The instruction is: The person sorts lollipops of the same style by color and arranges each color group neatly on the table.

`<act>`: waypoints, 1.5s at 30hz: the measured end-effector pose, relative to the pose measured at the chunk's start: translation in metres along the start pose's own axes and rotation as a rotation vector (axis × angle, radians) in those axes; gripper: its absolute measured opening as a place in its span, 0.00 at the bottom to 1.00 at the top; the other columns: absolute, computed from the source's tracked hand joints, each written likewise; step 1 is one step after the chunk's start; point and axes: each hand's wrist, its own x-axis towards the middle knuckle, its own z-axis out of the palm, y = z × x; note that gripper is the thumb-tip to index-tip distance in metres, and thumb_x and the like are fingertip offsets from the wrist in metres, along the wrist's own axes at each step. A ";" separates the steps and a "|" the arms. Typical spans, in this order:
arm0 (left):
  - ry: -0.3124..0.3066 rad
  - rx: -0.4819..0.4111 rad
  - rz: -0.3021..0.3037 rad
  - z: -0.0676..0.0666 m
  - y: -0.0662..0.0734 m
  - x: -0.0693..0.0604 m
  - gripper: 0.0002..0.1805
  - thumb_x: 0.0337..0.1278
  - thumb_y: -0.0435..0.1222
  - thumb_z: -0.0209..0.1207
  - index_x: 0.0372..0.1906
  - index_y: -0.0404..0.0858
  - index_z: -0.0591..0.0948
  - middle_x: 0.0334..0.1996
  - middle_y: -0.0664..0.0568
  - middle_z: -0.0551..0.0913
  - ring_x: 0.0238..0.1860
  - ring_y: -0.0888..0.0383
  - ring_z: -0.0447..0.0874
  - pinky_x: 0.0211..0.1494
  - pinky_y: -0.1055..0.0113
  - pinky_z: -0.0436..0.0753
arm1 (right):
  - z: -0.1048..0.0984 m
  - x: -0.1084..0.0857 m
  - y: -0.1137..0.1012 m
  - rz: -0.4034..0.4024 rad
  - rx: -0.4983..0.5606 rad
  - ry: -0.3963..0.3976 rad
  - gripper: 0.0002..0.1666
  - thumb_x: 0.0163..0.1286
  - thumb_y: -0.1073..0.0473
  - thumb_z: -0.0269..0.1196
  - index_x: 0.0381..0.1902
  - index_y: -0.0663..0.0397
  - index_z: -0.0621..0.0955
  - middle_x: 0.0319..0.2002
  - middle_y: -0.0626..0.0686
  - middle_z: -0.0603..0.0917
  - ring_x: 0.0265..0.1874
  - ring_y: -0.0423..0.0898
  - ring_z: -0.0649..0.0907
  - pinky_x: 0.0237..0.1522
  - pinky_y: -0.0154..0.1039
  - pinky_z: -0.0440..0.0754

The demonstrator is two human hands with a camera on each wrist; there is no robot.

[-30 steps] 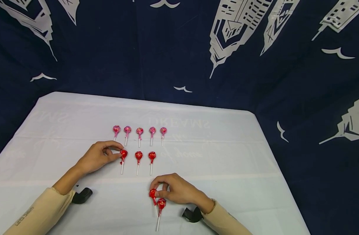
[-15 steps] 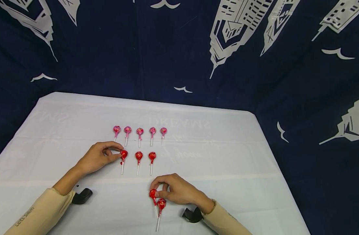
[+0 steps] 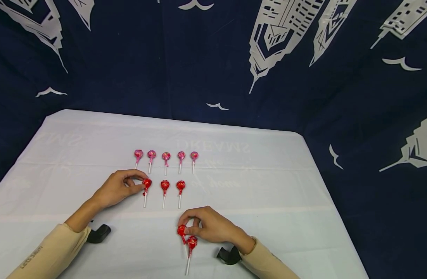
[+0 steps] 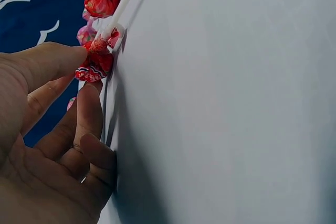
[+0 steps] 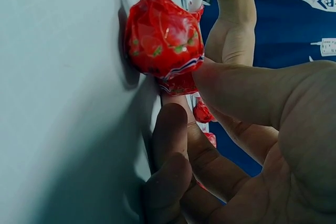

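Note:
My left hand [image 3: 116, 187] pinches the head of a red-wrapped lollipop [image 3: 147, 183] at the left end of a row. In the left wrist view, thumb and fingertips grip its red wrapper [image 4: 94, 66]. Two more red lollipops, one in the middle [image 3: 165, 185] and one at the right [image 3: 180, 185], lie beside it, sticks toward me. Nearer the front, my right hand [image 3: 211, 224] pinches another red lollipop [image 3: 181, 230] by its head. A further red lollipop [image 3: 192, 243] lies across that one's stick; in the right wrist view this nearer lollipop [image 5: 164, 38] partly hides the pinched one.
Behind the red row lies a row of several pink lollipops [image 3: 166, 155]. All rest on a white cloth-covered table [image 3: 262, 186]. A dark blue cloth with white building prints [image 3: 199, 58] hangs beyond the far edge. Black wrist devices [image 3: 99, 233] sit at both sleeves.
The left hand and wrist have shifted very slightly toward me, still pinching the same lollipop. The right hand and the lollipops look unmoved.

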 end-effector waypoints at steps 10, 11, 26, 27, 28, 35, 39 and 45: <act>-0.002 0.002 0.010 0.001 -0.002 0.000 0.14 0.57 0.33 0.69 0.50 0.39 0.85 0.23 0.51 0.81 0.25 0.62 0.73 0.32 0.69 0.68 | 0.001 0.000 0.000 0.001 -0.004 0.001 0.10 0.67 0.61 0.69 0.45 0.42 0.84 0.37 0.36 0.84 0.24 0.29 0.76 0.30 0.24 0.72; -0.003 0.003 0.010 0.001 -0.002 0.000 0.14 0.58 0.33 0.69 0.50 0.39 0.85 0.23 0.51 0.81 0.25 0.62 0.73 0.32 0.69 0.68 | 0.001 0.000 0.000 0.000 -0.004 0.001 0.10 0.67 0.61 0.69 0.45 0.42 0.84 0.37 0.36 0.84 0.24 0.29 0.76 0.30 0.24 0.72; 0.007 0.019 0.007 0.004 -0.006 0.002 0.12 0.58 0.33 0.68 0.48 0.42 0.86 0.24 0.52 0.82 0.26 0.61 0.74 0.32 0.69 0.70 | 0.000 0.001 0.002 -0.017 -0.009 0.003 0.10 0.67 0.61 0.68 0.45 0.43 0.84 0.38 0.39 0.84 0.24 0.28 0.76 0.31 0.24 0.72; 0.007 0.021 0.009 0.004 -0.006 0.002 0.12 0.58 0.33 0.68 0.48 0.42 0.86 0.23 0.52 0.82 0.26 0.61 0.74 0.33 0.69 0.70 | 0.000 0.001 0.002 -0.015 -0.007 0.005 0.10 0.67 0.61 0.68 0.45 0.43 0.84 0.38 0.39 0.85 0.24 0.28 0.76 0.31 0.24 0.72; 0.008 0.021 0.010 0.004 -0.006 0.001 0.12 0.58 0.33 0.68 0.48 0.42 0.86 0.24 0.52 0.82 0.27 0.61 0.74 0.33 0.69 0.70 | -0.001 0.001 0.002 -0.012 -0.007 0.008 0.10 0.67 0.61 0.68 0.45 0.43 0.84 0.38 0.40 0.85 0.24 0.29 0.75 0.31 0.24 0.72; 0.014 -0.004 0.017 0.004 -0.004 0.000 0.12 0.57 0.33 0.69 0.47 0.41 0.86 0.25 0.52 0.83 0.26 0.61 0.74 0.32 0.70 0.70 | -0.010 0.002 -0.001 -0.006 -0.018 0.047 0.10 0.68 0.61 0.68 0.45 0.41 0.84 0.37 0.41 0.85 0.23 0.32 0.75 0.32 0.25 0.72; 0.006 -0.011 0.012 0.004 -0.004 0.000 0.13 0.57 0.33 0.69 0.48 0.41 0.86 0.27 0.52 0.83 0.27 0.62 0.74 0.34 0.70 0.71 | -0.017 0.003 -0.001 0.000 -0.031 0.084 0.10 0.68 0.61 0.68 0.45 0.40 0.84 0.37 0.39 0.85 0.24 0.34 0.76 0.32 0.27 0.72; 0.001 -0.006 0.008 0.003 -0.004 0.000 0.13 0.58 0.33 0.69 0.48 0.41 0.86 0.27 0.52 0.83 0.27 0.62 0.74 0.33 0.70 0.70 | -0.026 0.007 0.001 0.017 -0.057 0.137 0.11 0.68 0.62 0.67 0.46 0.40 0.84 0.39 0.37 0.84 0.25 0.36 0.77 0.32 0.28 0.73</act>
